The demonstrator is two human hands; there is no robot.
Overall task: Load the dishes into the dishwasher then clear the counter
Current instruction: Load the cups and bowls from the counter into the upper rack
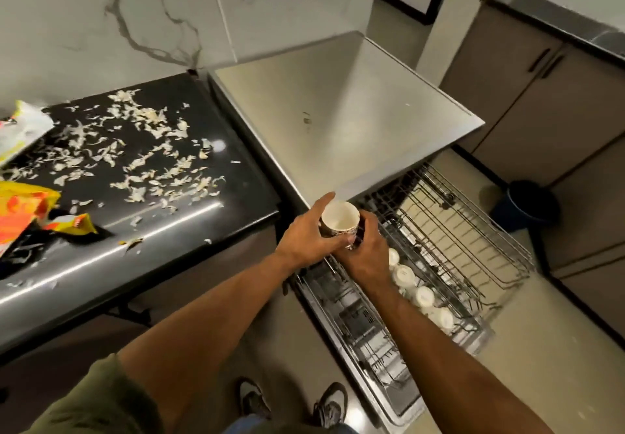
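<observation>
A patterned cup with a white inside sits upright between both hands, above the near left corner of the pulled-out upper rack. My left hand wraps its left side and my right hand grips its right side and base. Several white cups stand upside down in a row along the rack's near edge, just right of my right wrist. The lower rack shows below on the open dishwasher door.
The black counter at left carries scattered pale peels and orange-yellow wrappers. A steel top sits above the dishwasher. A dark bin stands on the floor by grey cabinets. My shoes are beside the door.
</observation>
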